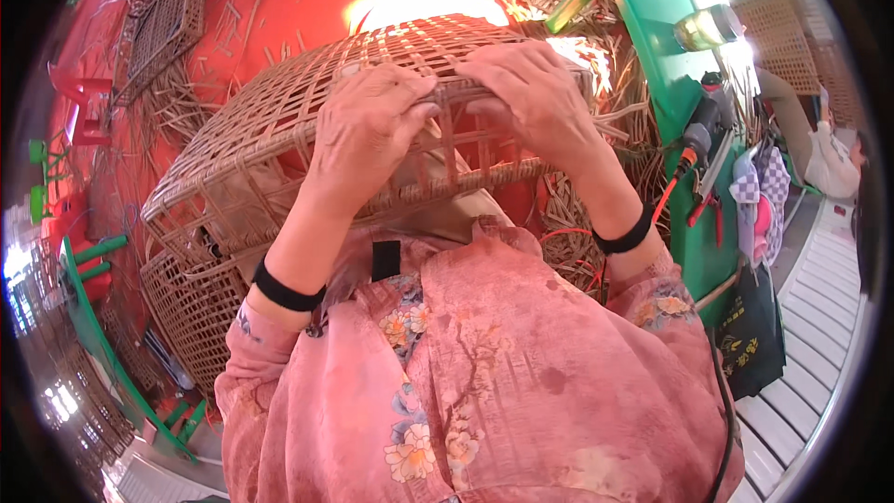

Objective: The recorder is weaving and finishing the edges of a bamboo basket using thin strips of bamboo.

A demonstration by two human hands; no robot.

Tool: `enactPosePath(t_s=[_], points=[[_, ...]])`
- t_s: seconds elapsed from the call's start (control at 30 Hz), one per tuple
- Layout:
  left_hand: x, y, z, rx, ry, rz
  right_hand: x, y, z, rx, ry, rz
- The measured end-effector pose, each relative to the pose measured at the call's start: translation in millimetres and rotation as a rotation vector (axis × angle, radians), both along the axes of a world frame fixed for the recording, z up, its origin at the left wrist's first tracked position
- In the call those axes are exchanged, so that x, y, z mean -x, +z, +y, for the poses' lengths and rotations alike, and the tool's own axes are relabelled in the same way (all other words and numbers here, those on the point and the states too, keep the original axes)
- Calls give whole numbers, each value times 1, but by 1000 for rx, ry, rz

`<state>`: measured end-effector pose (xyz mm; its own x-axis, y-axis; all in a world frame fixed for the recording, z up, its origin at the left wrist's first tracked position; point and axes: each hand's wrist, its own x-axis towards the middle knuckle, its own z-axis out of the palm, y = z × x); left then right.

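An openwork basket (270, 121) of tan woven strips lies across in front of me, its lattice side facing up and its edge toward my body. My left hand (368, 121) is closed on the basket's near edge, thumb and fingers pinched together at the weave. Just to the right, my right hand (540, 98) has its fingers curled over the same edge. The fingertips of both hands are partly hidden by the weave. Between the hands, upright strips show with gaps among them. Loose strip ends stick out to the right of my right hand.
Cut strips (251, 14) litter the red floor. A woven tray (166, 23) lies far left, another basket (200, 317) lower left. Along the right stands a green bench (643, 37) with a glass jar (706, 30), a corded black tool (697, 135) and red-handled pliers (706, 210).
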<state>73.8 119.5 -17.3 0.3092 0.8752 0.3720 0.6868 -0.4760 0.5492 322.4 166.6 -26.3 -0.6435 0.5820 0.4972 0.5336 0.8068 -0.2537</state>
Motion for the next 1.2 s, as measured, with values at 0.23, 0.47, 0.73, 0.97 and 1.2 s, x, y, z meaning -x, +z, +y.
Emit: enactPosePath(t_s=[0.23,0.47,0.73,0.97,1.2], points=[[-35,5,4,-23,-106,-18,-47,9,-25,58,-234,-82],[-55,3,24,27,-165,7,-54,7,-19,77,-210,-10],[-62,-4,27,-74,-172,108,-62,6,-4,43,-168,-37],[-62,-10,27,-175,-175,118,-61,-11,-8,-62,-297,101],[-62,-11,25,-185,-166,86,-69,-13,9,-139,-197,30]])
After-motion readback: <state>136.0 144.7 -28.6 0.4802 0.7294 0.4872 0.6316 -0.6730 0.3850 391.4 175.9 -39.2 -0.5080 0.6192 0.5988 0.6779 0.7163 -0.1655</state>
